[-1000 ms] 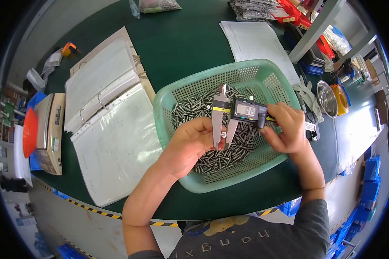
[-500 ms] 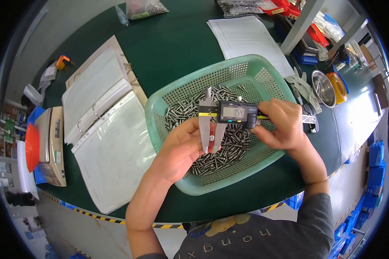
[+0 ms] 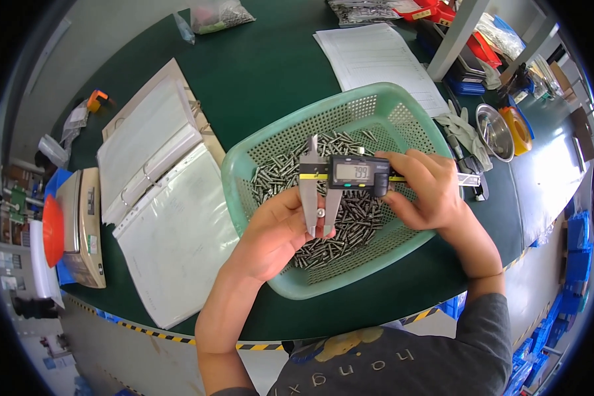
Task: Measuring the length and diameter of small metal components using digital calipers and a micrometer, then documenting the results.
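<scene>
Your left hand [image 3: 280,231] is closed around a small metal screw [image 3: 321,213], pinching it in its fingertips and presenting it between the lower jaws of the grey digital caliper with the yellow-striped beam [image 3: 350,175]. The jaws stand close together on either side of the screw's head. Your right hand [image 3: 426,191] has a closed grip on the caliper's dark display body, thumb underneath and fingers over the top, holding the beam roughly level.

Both hands and the caliper hover above the pale green perforated plastic basket [image 3: 376,109], which sits on the dark green table [image 3: 264,59] directly in front of you. A loose heap of small silver screws [image 3: 350,221] covers the basket's floor, right under the caliper.

To your left, just beside the basket, lies an open ring binder with clear plastic sleeves [image 3: 162,198]. Further left, at the table's edge, stands a beige weighing scale [image 3: 82,228], with a red round disc [image 3: 53,231] beside it. Beyond the basket a white printed sheet [image 3: 376,56] lies flat. To your right, a pair of light grey work gloves [image 3: 465,129] rests near a shiny metal bowl [image 3: 495,132].
</scene>
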`<act>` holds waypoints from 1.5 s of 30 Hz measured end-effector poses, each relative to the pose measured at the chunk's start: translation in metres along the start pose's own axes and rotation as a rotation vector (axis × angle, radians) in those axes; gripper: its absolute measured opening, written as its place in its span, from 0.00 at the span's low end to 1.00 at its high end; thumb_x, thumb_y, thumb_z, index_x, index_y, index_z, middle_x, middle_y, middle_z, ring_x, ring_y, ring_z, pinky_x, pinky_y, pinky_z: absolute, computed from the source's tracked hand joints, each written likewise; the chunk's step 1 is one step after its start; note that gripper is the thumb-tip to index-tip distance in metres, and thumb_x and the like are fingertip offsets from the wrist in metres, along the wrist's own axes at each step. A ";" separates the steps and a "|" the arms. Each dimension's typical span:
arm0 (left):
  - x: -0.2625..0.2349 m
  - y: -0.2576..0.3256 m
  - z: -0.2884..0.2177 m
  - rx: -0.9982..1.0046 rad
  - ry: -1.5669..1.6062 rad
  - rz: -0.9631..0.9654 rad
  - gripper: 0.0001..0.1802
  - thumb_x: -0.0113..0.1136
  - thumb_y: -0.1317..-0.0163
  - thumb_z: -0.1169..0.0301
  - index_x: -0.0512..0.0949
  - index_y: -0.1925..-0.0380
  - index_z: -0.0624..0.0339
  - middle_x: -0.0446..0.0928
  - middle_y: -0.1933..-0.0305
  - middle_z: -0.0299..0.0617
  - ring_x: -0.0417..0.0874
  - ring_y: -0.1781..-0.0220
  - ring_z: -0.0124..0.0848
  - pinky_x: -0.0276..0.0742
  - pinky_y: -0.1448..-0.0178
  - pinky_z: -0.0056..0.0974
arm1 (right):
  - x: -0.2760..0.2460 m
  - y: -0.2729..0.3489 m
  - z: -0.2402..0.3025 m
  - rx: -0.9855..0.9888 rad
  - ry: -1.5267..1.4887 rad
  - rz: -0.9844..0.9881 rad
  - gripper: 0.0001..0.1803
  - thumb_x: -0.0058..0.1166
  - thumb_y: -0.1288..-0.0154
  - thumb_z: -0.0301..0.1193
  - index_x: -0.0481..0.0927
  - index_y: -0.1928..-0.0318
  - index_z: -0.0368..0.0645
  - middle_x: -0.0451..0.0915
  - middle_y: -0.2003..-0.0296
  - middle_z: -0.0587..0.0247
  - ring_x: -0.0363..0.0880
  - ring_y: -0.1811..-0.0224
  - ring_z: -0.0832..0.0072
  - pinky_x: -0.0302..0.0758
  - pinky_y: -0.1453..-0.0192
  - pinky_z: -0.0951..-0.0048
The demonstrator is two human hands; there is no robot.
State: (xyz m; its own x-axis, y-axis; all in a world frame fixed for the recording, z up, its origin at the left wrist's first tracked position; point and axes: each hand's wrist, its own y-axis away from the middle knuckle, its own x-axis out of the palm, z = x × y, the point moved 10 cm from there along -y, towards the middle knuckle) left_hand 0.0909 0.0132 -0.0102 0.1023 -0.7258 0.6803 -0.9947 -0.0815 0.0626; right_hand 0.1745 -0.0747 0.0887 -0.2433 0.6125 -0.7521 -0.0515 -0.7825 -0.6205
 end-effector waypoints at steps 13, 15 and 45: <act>-0.005 0.002 0.001 -0.040 -0.016 -0.062 0.08 0.49 0.42 0.68 0.69 0.67 0.62 0.70 0.67 0.39 0.73 0.63 0.29 0.69 0.55 0.34 | -0.036 0.000 -0.037 0.259 0.172 -0.177 0.15 0.60 0.56 0.34 0.74 0.69 0.39 0.71 0.82 0.61 0.71 0.84 0.65 0.65 0.81 0.72; -0.002 -0.001 0.002 -0.037 -0.015 -0.032 0.07 0.49 0.42 0.69 0.70 0.68 0.61 0.70 0.67 0.39 0.73 0.63 0.29 0.69 0.55 0.33 | -0.061 0.007 -0.071 0.484 0.264 -0.268 0.15 0.59 0.54 0.39 0.75 0.72 0.40 0.72 0.83 0.58 0.72 0.82 0.64 0.66 0.80 0.71; -0.008 -0.002 -0.001 0.001 -0.102 -0.153 0.06 0.52 0.47 0.76 0.68 0.68 0.61 0.69 0.69 0.40 0.71 0.66 0.31 0.70 0.58 0.34 | 0.040 0.017 -0.315 1.198 0.185 -0.103 0.12 0.52 0.54 0.29 0.79 0.66 0.41 0.77 0.62 0.50 0.76 0.58 0.60 0.73 0.56 0.63</act>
State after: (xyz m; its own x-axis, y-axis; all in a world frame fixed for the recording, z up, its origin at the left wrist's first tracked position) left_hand 0.0923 0.0197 -0.0150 0.2533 -0.7704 0.5850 -0.9674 -0.1974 0.1589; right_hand 0.4686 -0.0278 -0.0219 -0.0489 0.6080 -0.7925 -0.9483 -0.2774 -0.1543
